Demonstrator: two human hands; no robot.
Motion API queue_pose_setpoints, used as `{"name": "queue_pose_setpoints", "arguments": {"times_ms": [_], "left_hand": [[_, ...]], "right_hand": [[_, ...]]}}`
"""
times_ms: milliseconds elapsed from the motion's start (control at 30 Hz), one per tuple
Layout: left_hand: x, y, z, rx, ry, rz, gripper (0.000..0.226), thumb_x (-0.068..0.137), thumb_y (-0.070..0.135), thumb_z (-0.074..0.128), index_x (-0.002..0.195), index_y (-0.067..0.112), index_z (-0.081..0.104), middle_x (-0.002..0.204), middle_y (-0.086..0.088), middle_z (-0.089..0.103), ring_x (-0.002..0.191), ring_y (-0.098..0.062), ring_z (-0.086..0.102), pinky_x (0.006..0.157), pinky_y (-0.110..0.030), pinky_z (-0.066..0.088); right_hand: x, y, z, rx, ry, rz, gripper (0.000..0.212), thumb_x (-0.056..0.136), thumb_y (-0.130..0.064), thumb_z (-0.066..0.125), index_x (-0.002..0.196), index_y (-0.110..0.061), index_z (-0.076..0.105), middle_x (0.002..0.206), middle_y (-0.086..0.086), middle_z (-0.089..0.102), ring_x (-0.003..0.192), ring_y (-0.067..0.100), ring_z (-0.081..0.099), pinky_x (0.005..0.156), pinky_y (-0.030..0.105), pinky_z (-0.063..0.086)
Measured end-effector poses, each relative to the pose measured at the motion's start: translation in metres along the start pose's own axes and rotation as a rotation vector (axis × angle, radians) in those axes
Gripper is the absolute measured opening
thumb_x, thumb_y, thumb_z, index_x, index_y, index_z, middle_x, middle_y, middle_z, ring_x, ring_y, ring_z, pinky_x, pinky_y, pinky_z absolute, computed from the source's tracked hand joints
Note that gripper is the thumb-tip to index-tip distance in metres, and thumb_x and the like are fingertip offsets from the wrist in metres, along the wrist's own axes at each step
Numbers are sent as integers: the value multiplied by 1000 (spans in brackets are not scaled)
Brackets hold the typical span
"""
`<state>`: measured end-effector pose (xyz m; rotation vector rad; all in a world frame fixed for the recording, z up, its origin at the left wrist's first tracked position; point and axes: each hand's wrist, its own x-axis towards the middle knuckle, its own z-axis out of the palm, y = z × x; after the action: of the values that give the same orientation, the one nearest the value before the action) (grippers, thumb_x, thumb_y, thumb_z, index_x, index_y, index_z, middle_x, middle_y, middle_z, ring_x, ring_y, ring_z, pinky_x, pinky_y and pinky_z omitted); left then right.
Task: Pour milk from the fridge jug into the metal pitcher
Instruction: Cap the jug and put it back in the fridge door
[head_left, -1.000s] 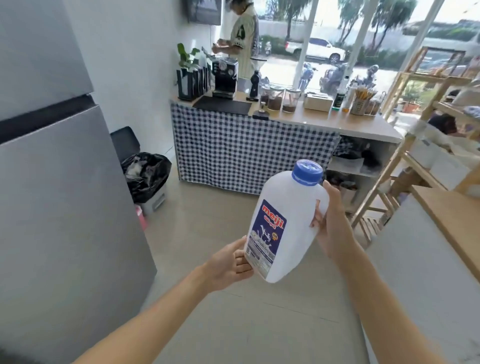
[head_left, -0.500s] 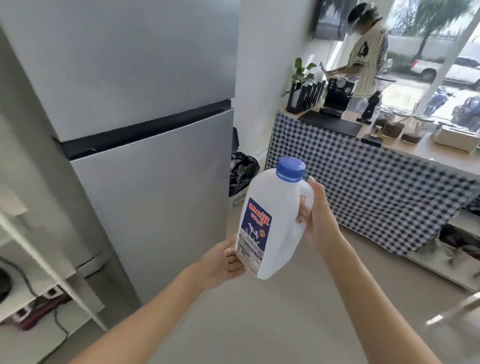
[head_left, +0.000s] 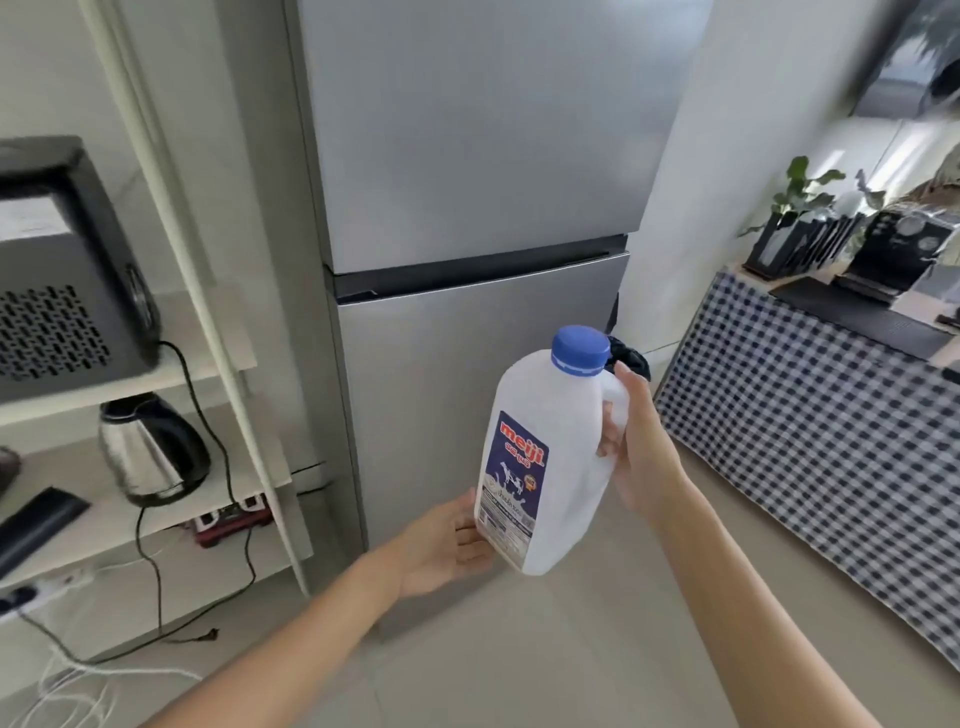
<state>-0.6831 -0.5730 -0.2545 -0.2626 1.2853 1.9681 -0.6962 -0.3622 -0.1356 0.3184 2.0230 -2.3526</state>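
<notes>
Milk jug, one, blue cap on, hangs upright before the closed two-door fridge. Right hand curls its fingers round the handle; left hand cups the base, fingers mostly hidden. One kettle on the left shelf; the checkered table is blurred, cut off.

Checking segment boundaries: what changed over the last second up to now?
The view swung left: the checked counter slid from centre to the right edge, and the fridge now fills the middle, doors shut. A shelf with a kettle came into view on the left. Unchanged: right hand grips the milk jug by its handle, left hand supports its base, blue cap on.
</notes>
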Motion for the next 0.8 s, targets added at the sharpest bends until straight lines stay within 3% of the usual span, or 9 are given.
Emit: {"name": "queue_pose_setpoints", "arguments": {"times_ms": [67, 167, 333, 467, 567, 633, 800], "left_hand": [[-5, 8, -12, 148, 27, 26, 53, 93, 49, 44, 124, 6, 55, 116, -9, 62, 104, -20, 60, 93, -32, 46], [-19, 38, -26, 592, 112, 184, 54, 87, 57, 50, 125, 19, 56, 127, 2, 61, 117, -12, 56, 91, -27, 43], [-31, 105, -39, 1481, 406, 584, 53, 96, 40, 46, 144, 18, 36, 149, 0, 38, 136, -12, 35, 110, -27, 26], [-22, 157, -48, 1980, 528, 770, 61, 97, 36, 44, 150, 18, 21, 157, -7, 18, 145, -20, 16, 117, -32, 11], [-8, 191, -53, 2203, 654, 771, 68, 96, 32, 45, 151, 18, 7, 159, -10, 2, 147, -23, 4, 118, -35, 3], [1, 208, -55, 2233, 731, 718, 73, 95, 28, 48, 151, 17, 2, 159, -12, -3, 147, -24, 3, 118, -36, 3], [11, 222, -57, 2256, 832, 714, 91, 82, -4, 58, 150, 11, 0, 156, -15, 13, 141, -29, 20, 116, -36, 14]], "right_hand": [[3, 0, 9, 4, -20, 0, 51, 63, -70, 58, 62, -21, 43, 64, 8, 35, 69, 27, 35, 77, 36, 31], [6, -1, 17, 35, -53, -40, 50, 70, -63, 57, 54, -21, 35, 52, 0, 28, 53, 14, 28, 62, 30, 25], [3, 2, 21, 71, -38, -24, 51, 87, -54, 50, 51, -22, 34, 44, -4, 27, 49, 14, 26, 58, 31, 23], [1, 14, 13, 19, -1, 2, 54, 78, -61, 54, 47, -22, 33, 48, -2, 27, 52, 15, 26, 61, 32, 23], [-1, 22, 4, -42, 42, 30, 55, 68, -67, 56, 47, -22, 32, 49, -2, 26, 53, 16, 24, 63, 34, 21], [-3, 26, -3, -68, 63, 46, 57, 68, -68, 54, 47, -21, 29, 49, -2, 25, 55, 16, 23, 65, 34, 21], [-6, 29, -22, -112, 97, 68, 62, 68, -71, 51, 50, -19, 23, 52, 1, 23, 62, 21, 20, 71, 36, 21]]}}
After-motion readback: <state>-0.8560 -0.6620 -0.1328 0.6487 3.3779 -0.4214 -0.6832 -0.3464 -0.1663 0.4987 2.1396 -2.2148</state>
